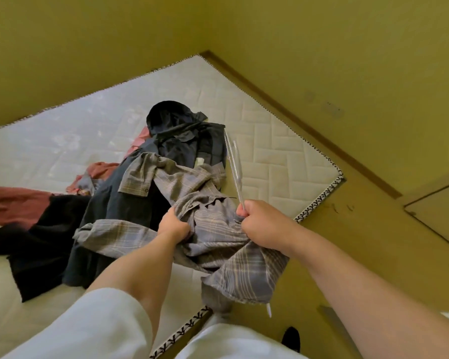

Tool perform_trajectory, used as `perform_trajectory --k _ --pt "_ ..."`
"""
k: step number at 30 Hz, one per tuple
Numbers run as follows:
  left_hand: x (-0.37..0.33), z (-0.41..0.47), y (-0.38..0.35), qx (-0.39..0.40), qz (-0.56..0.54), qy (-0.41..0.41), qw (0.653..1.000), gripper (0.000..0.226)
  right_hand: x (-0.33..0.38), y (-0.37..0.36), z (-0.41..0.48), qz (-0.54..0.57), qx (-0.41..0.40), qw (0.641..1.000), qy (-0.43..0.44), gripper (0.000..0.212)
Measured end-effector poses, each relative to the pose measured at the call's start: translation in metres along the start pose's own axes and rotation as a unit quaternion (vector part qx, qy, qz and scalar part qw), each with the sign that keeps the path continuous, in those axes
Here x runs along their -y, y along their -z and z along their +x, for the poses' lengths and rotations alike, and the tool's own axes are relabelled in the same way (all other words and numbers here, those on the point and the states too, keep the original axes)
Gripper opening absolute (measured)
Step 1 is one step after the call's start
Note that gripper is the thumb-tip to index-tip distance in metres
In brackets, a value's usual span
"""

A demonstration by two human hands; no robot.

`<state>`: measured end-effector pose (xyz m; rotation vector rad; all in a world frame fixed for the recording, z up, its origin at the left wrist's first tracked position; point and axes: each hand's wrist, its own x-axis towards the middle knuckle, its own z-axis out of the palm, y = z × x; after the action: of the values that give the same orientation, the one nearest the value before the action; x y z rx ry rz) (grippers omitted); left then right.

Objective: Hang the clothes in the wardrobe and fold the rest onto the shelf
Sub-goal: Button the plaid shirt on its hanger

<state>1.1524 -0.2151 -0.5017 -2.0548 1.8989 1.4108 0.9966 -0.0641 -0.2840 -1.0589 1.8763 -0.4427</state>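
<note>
Now, both hands on the plaid shirt (218, 239) over the mattress (270, 141) edge.
Left hand (174, 225) bunches its cloth; right hand (262, 224), at three o'clock, clamps the clear hanger (233, 161) pointing toward twelve, dark clothes (182, 141) beyond.

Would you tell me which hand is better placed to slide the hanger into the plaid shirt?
Right: the right hand grips the hanger right at the shirt, while the left hand grips the shirt's fabric.
</note>
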Motion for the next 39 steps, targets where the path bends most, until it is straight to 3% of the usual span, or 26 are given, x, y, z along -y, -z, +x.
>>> perform_trajectory --k 5,11,16,20,23,26,28,31,36,39 --pt "-0.011 0.011 -0.004 0.005 0.08 -0.057 0.995 0.047 -0.015 0.004 -0.007 -0.023 0.004 1.0 0.001 0.029" --pt "-0.033 0.012 -0.004 0.011 0.176 -0.048 0.983 0.035 -0.03 0.007 -0.016 -0.044 -0.011 0.998 -0.037 0.029" --pt "-0.073 0.001 0.037 0.002 0.192 -0.114 0.975 0.017 -0.046 0.009 -0.019 -0.084 0.0 0.994 -0.071 0.014" --pt "-0.102 -0.028 0.082 -0.053 0.227 -0.229 0.945 0.031 -0.046 0.012 -0.02 -0.073 0.02 0.994 -0.08 0.026" --pt "-0.131 -0.07 0.11 -0.111 0.18 -0.307 0.928 0.039 -0.043 0.016 -0.012 -0.061 -0.013 0.994 -0.086 0.036" --pt "-0.153 -0.108 0.136 -0.154 0.153 -0.378 0.9 0.047 -0.031 0.022 -0.001 -0.041 -0.042 0.998 -0.038 0.076" --pt "-0.166 -0.136 0.148 -0.14 0.1 -0.408 0.897 0.044 -0.015 0.025 0.003 -0.024 -0.065 0.998 0.001 0.082" --pt "-0.186 -0.177 0.159 -0.118 0.018 -0.442 0.889 0.026 0.01 0.024 0.008 -0.017 -0.084 0.995 0.049 0.062" --pt "-0.202 -0.212 0.171 -0.06 -0.132 -0.475 0.868 0.03 0.031 0.009 0.015 -0.033 -0.083 0.988 0.125 0.069" --pt "-0.202 -0.216 0.179 -0.002 -0.245 -0.448 0.86 0.031 0.032 0.0 0.021 -0.015 -0.156 0.977 0.148 0.03"
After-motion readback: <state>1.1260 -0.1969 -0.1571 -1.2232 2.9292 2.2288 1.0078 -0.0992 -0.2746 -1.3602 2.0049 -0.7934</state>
